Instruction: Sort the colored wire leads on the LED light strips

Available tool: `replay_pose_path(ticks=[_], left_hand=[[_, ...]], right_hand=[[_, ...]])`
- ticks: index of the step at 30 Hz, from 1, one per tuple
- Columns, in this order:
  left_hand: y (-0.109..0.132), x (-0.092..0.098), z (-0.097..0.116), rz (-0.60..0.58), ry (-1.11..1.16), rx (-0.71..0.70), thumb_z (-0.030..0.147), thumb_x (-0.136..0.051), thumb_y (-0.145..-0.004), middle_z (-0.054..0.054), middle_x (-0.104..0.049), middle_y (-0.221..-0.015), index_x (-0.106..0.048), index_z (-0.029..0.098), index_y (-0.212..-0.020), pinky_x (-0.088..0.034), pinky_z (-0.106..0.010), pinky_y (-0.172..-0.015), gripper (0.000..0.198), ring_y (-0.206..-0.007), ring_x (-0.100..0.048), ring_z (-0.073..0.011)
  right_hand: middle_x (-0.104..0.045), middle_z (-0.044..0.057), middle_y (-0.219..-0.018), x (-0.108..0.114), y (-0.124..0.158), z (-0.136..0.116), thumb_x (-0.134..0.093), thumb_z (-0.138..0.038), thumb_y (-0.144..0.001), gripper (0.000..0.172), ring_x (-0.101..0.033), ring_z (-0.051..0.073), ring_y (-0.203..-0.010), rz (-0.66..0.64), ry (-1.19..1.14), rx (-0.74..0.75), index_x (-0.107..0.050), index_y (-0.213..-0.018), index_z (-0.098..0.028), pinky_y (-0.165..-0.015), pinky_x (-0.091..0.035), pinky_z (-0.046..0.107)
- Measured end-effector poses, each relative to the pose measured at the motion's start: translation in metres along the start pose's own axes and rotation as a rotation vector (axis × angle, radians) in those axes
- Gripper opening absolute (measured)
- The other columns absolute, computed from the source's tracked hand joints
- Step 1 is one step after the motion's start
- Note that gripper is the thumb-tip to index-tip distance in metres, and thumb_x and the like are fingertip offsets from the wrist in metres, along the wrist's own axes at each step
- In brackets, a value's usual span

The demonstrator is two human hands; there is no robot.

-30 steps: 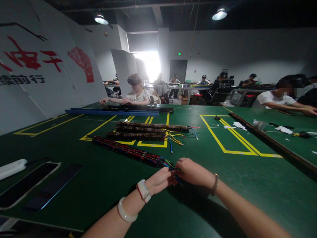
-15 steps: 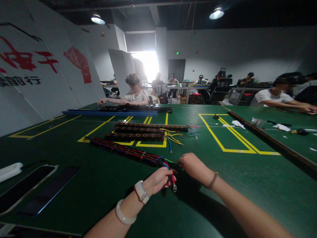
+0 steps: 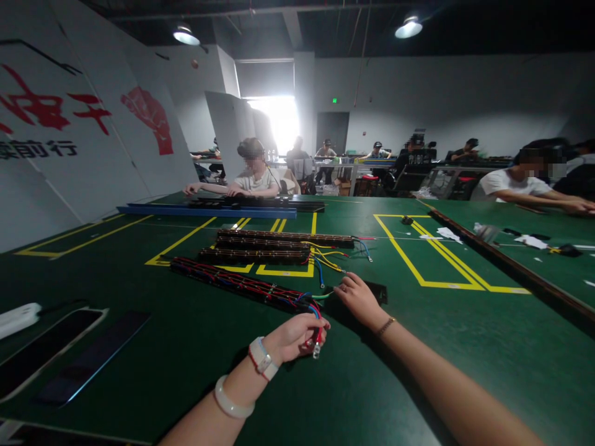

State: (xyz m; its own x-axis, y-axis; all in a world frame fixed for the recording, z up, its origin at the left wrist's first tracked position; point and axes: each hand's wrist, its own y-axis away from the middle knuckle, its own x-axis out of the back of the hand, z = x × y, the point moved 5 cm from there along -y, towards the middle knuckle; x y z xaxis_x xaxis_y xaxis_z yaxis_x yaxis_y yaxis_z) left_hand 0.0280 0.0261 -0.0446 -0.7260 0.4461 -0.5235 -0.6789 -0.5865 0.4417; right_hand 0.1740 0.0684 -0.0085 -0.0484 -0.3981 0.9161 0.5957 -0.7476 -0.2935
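A person's two bare hands work at a dark green surface (image 3: 418, 371) marked with yellow lines; the left hand (image 3: 295, 337), with a watch and a pale bangle at the wrist, has its grip pinched on a bunch of red and blue wires (image 3: 315, 322), with a small ring terminal (image 3: 317, 354) hanging just below the fingers; those wires run back into a long wired strip (image 3: 237, 285) that lies slantwise on the surface, just ahead of the left hand; the right hand (image 3: 359, 298), with a thin bracelet at the wrist, rests further forward with its fingers loosely spread, its fingertips at a green wire (image 3: 323, 297) that leads to the same strip, and it lies over the near edge of a flat black piece (image 3: 377, 290); whether it presses on that piece cannot be told.

Beyond the strip lie two more dark strips (image 3: 279, 244) side by side, with loose yellow, blue and red leads at their right ends; at the far left a white power strip (image 3: 16, 316) and two dark flat panels (image 3: 69, 359) lie near the edge; across the surface a seated person (image 3: 253, 176) works at a long blue rail (image 3: 209, 212); another person (image 3: 525, 183) sits at the right.
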Motion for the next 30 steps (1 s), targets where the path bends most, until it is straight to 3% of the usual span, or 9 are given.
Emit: replay_pose_path(ticks=[7,11,17,19,22,25,28,30], left_hand=[[-0.002,0.0,-0.002,-0.015,-0.072,0.015,0.024,-0.062,-0.078,-0.001,-0.058,-0.061,-0.058,0.01,-0.08,-0.027,-0.018,-0.044,0.015,-0.044,-0.045,-0.0043],[-0.005,0.001,-0.003,-0.027,-0.104,-0.035,0.029,-0.064,-0.077,-0.003,-0.06,-0.065,-0.056,0.011,-0.078,-0.031,-0.02,-0.049,0.02,-0.051,-0.052,-0.0078],[-0.011,0.004,-0.006,0.003,0.002,-0.054,0.024,-0.063,-0.075,0.002,-0.055,-0.058,-0.051,0.014,-0.076,-0.031,-0.023,-0.05,0.016,-0.051,-0.05,-0.0092],[-0.011,0.002,-0.006,-0.028,0.039,-0.02,0.03,-0.058,-0.078,-0.001,-0.057,-0.061,-0.053,0.013,-0.077,-0.031,-0.023,-0.05,0.017,-0.051,-0.051,-0.0107],[-0.01,0.0,-0.007,-0.057,0.073,0.009,0.035,-0.047,-0.083,-0.007,-0.062,-0.068,-0.056,0.011,-0.082,-0.032,-0.023,-0.051,0.026,-0.057,-0.056,-0.0138],[-0.009,0.001,-0.008,-0.033,0.018,-0.03,0.029,-0.047,-0.083,-0.007,-0.062,-0.067,-0.055,0.011,-0.08,-0.033,-0.022,-0.053,0.019,-0.057,-0.056,-0.0125],[-0.008,0.002,-0.01,-0.017,-0.074,-0.06,0.027,-0.052,-0.082,-0.008,-0.063,-0.067,-0.053,0.012,-0.08,-0.032,-0.022,-0.055,0.015,-0.056,-0.055,-0.0113],[-0.008,0.002,-0.01,-0.013,-0.115,-0.054,0.029,-0.054,-0.081,-0.009,-0.063,-0.068,-0.053,0.012,-0.08,-0.03,-0.022,-0.053,0.018,-0.055,-0.052,-0.0102]], right_hand=[[-0.068,0.009,-0.094,-0.004,0.008,-0.001,-0.05,-0.009,-0.088,0.027,-0.054,0.022,-0.097,0.069,-0.061,0.029,-0.065,-0.109,-0.016,-0.105,-0.032,0.042],[-0.066,0.01,-0.107,0.006,0.019,-0.005,-0.049,-0.023,-0.093,0.027,-0.054,0.023,-0.101,0.168,-0.091,0.067,-0.062,-0.116,-0.017,-0.104,-0.032,0.045],[-0.066,0.008,-0.1,0.021,0.036,-0.038,-0.041,-0.032,-0.094,0.037,-0.056,0.018,-0.088,0.24,-0.238,0.454,-0.053,-0.125,-0.018,-0.094,-0.038,0.038],[-0.066,0.008,-0.094,0.022,0.035,-0.044,-0.04,-0.035,-0.094,0.035,-0.056,0.018,-0.083,0.239,-0.296,0.475,-0.056,-0.12,-0.017,-0.088,-0.04,0.036],[-0.064,0.007,-0.08,0.026,0.025,-0.042,-0.032,-0.033,-0.097,0.033,-0.053,0.017,-0.073,0.281,-0.405,0.339,-0.061,-0.099,-0.017,-0.078,-0.04,0.033],[-0.061,0.006,-0.072,0.036,0.005,-0.033,-0.024,-0.033,-0.099,0.042,-0.051,0.017,-0.069,0.265,-0.479,0.097,-0.059,-0.082,-0.017,-0.071,-0.038,0.03],[-0.061,0.005,-0.071,0.047,-0.023,-0.027,-0.023,-0.037,-0.1,0.045,-0.053,0.016,-0.068,0.108,-0.495,-0.143,-0.057,-0.079,-0.017,-0.065,-0.036,0.026],[-0.063,0.004,-0.072,0.053,-0.045,-0.031,-0.026,-0.04,-0.1,0.044,-0.056,0.015,-0.066,-0.009,-0.488,-0.206,-0.06,-0.085,-0.017,-0.061,-0.035,0.024]])
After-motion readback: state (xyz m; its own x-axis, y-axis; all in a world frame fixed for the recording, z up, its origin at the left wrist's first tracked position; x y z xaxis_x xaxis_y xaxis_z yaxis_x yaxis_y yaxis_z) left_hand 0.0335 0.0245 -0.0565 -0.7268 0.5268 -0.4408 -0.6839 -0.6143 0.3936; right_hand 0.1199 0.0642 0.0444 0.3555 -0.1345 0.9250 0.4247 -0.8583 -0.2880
